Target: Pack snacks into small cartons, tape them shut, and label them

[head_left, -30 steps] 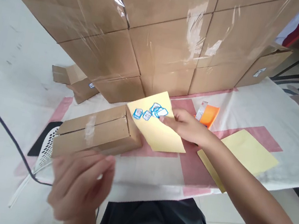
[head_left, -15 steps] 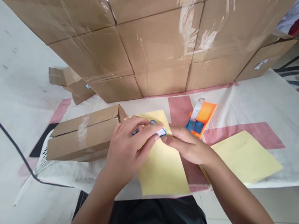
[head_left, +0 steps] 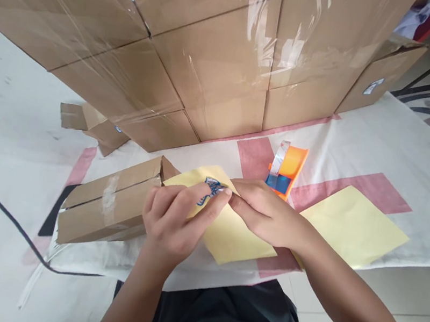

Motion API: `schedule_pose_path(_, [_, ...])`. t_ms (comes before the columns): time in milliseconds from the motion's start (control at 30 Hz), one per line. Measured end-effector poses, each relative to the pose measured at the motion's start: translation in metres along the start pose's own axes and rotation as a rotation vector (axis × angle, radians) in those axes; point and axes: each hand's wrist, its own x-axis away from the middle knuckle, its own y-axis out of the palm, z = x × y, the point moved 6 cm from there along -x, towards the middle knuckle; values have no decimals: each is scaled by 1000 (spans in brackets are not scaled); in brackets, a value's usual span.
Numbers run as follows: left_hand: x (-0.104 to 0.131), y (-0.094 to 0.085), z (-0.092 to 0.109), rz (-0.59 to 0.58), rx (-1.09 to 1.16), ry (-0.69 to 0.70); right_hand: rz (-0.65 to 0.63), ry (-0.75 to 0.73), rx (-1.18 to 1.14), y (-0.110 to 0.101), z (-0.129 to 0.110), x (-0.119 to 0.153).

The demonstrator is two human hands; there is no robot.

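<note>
A pale yellow sheet (head_left: 240, 244) is raised and bent between my two hands over the table's near edge. My left hand (head_left: 175, 220) is closed, thumb and index finger pinching the sheet beside a small blue-outlined label (head_left: 213, 186). Whether that label is stuck to the sheet or loose, I cannot tell. My right hand (head_left: 266, 210) meets the left fingertips from the right, its thumb and fingers closed on the sheet's upper right edge. Its fingertips are partly hidden. Left of my hands lies a taped cardboard box (head_left: 111, 199).
Behind stands a wall of film-wrapped cardboard boxes (head_left: 215, 57). An orange tape dispenser (head_left: 289, 167) sits beyond my right hand. Another yellow sheet (head_left: 355, 227) lies on the cloth-covered table at right. A small opened carton (head_left: 105, 130) is at the left, near a black cable (head_left: 6, 215).
The sheet is more bent, its upper part lifted towards the left. My left hand has shifted slightly left and down, showing more of the blue-outlined label. The right hand stays close by.
</note>
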Motion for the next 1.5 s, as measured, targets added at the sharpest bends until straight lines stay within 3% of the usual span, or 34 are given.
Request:
schedule_pose_path(233, [-1, 4, -6, -26, 58, -51, 8, 43, 82, 2, 1, 1])
schedule_pose_path(433, [1, 4, -6, -6, 67, -2, 6, 39, 140, 3, 0, 1])
schedule_pose_path(600, [-6, 7, -4, -74, 67, 10, 17, 23, 263, 5, -3, 2])
schedule_pose_path(700, [-7, 9, 1, -78, 65, 81, 35, 100, 114, 3, 0, 5])
schedule_pose_path(800, [-4, 11, 2, -17, 63, 116, 52, 204, -215, 2, 8, 7])
schedule_pose_path(933, [3, 11, 2, 73, 76, 118, 35, 232, -547, 9, 13, 4])
schedule_pose_path(1100, [8, 8, 5, 122, 91, 140, -33, 305, -608, 18, 17, 3])
schedule_pose_path(1200, [9, 8, 5, 117, 91, 157, -96, 278, -676, 21, 12, 4])
schedule_pose_path(1333, [13, 12, 4, 92, 71, 156, -19, 346, -518, 19, 16, 6])
schedule_pose_path(1500, [17, 13, 2, 78, 76, 110, 30, 445, -553, 27, 25, 7])
